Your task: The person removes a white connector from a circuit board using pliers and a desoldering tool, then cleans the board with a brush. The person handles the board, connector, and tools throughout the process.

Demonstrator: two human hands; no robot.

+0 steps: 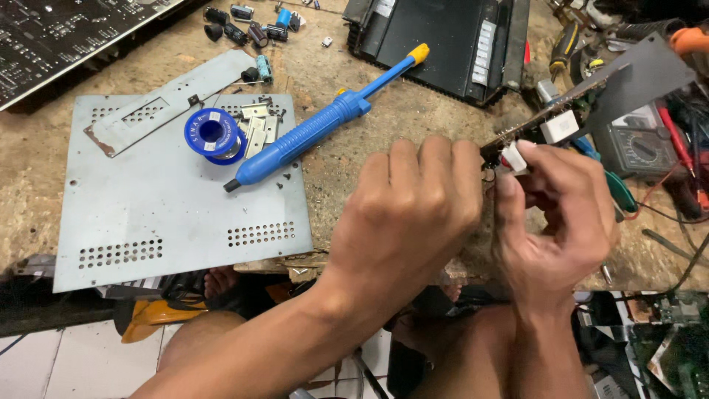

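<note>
My left hand (410, 207) is closed in a fist around the near end of a narrow circuit board (550, 122), which juts up to the right with a grey metal plate (639, 74) fixed to it. My right hand (565, 207) pinches a small white connector (515, 157) on the board's edge between thumb and fingers. Another white block (559, 125) sits higher on the same board.
A blue desoldering pump (317, 129) with a yellow tip lies across a grey perforated metal panel (177, 214), beside a blue solder spool (213, 133). Loose capacitors (251, 29) lie at the back. A black unit (443, 41), a multimeter (639, 148) and wires crowd the right.
</note>
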